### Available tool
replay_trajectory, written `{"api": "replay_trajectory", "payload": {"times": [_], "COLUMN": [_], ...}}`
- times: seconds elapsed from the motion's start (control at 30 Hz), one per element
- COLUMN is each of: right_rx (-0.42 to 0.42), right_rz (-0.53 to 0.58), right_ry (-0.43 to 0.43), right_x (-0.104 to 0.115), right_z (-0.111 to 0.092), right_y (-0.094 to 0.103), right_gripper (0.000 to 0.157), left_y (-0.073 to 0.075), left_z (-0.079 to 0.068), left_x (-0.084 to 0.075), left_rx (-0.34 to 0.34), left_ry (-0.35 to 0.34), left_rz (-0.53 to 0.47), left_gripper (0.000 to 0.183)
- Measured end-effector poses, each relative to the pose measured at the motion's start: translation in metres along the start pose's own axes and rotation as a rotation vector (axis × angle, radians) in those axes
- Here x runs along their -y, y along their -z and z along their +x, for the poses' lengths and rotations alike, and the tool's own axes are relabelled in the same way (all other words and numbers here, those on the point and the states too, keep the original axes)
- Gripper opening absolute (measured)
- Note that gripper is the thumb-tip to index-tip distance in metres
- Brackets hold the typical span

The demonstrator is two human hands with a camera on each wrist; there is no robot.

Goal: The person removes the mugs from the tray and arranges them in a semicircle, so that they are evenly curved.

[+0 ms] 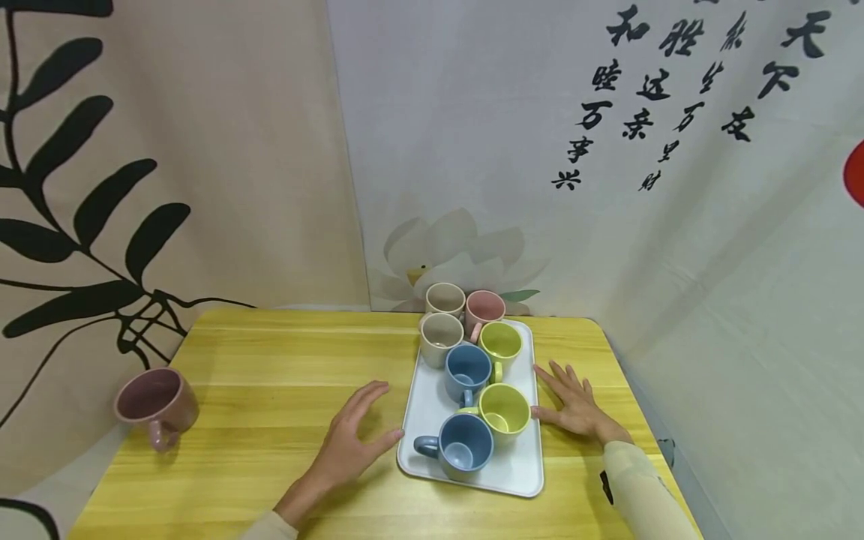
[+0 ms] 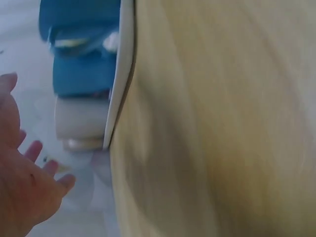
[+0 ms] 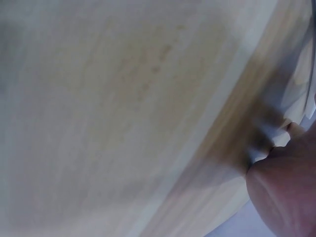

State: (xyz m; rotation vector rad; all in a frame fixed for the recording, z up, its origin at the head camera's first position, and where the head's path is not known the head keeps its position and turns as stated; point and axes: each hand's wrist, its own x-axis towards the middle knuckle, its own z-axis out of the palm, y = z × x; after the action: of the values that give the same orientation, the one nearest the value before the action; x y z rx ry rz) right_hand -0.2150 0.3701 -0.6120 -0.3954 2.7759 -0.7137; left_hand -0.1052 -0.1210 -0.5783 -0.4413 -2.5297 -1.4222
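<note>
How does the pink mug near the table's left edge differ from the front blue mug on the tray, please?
The pink mug sits off the tray; the blue mug stands on it. The pink mug's handle points toward the near side, the blue mug's points left. Both have one handle, mouth up.

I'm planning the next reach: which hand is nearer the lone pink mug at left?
Left. The left hand is between the pink mug and the tray; the right hand is across the tray, farther away.

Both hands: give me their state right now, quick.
Left hand: open, holding nothing, beside the tray.
Right hand: open, fingers spread, holding nothing, at the tray's right edge.
</note>
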Motion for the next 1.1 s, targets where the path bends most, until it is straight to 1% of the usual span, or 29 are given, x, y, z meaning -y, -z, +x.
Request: {"api": "replay_trajectory", "payload": {"times": [0.17, 0.27, 0.37, 0.47, 0.57, 0.63, 0.7, 0.77, 0.93, 1.0, 1.1], "right_rx": [0.004, 0.003, 0.003, 0.001, -0.002, -0.004, -0.005, -0.004, 0.0, 0.002, 0.002], "right_rz": [-0.002, 0.002, 0.004, 0.004, -0.002, -0.006, -0.004, -0.003, 0.006, 0.013, 0.018], "right_ry": [-0.009, -0.008, -0.006, -0.008, -0.009, -0.009, -0.007, -0.006, 0.003, 0.002, -0.005], "right_x": [-0.002, -0.001, 0.001, 0.002, 0.002, 0.002, 0.002, 0.001, 0.0, 0.0, 0.0], "right_z": [0.0, 0.0, 0.0, 0.0, 0.0, -0.001, -0.001, 0.0, 0.001, 0.0, 0.0], "right_y": [0.0, 0.0, 0.0, 0.001, 0.001, 0.001, 0.001, 0.001, 0.0, 0.0, 0.001], "right_gripper": [0.096, 0.096, 0.096, 0.096, 0.096, 0.096, 0.096, 0.096, 0.096, 0.096, 0.096], "left_y": [-0.02, -0.029, -0.037, -0.044, -0.05, -0.054, -0.058, -0.061, -0.066, -0.067, -0.067], "left_z": [-0.007, -0.009, -0.01, -0.01, -0.011, -0.011, -0.012, -0.012, -0.013, -0.013, -0.014], "left_x": [-0.007, -0.01, -0.012, -0.014, -0.016, -0.016, -0.017, -0.017, -0.018, -0.018, -0.018], "left_rx": [0.133, 0.195, 0.218, 0.215, 0.21, 0.208, 0.203, 0.196, 0.198, 0.202, 0.211], "left_ry": [-0.085, -0.124, -0.156, -0.178, -0.179, -0.158, -0.121, -0.063, 0.117, 0.164, 0.204], "left_rz": [-0.012, -0.056, -0.11, -0.155, -0.197, -0.23, -0.254, -0.284, -0.39, -0.429, -0.49], "left_gripper": [0.066, 0.064, 0.064, 0.063, 0.063, 0.063, 0.061, 0.058, 0.049, 0.046, 0.042]}}
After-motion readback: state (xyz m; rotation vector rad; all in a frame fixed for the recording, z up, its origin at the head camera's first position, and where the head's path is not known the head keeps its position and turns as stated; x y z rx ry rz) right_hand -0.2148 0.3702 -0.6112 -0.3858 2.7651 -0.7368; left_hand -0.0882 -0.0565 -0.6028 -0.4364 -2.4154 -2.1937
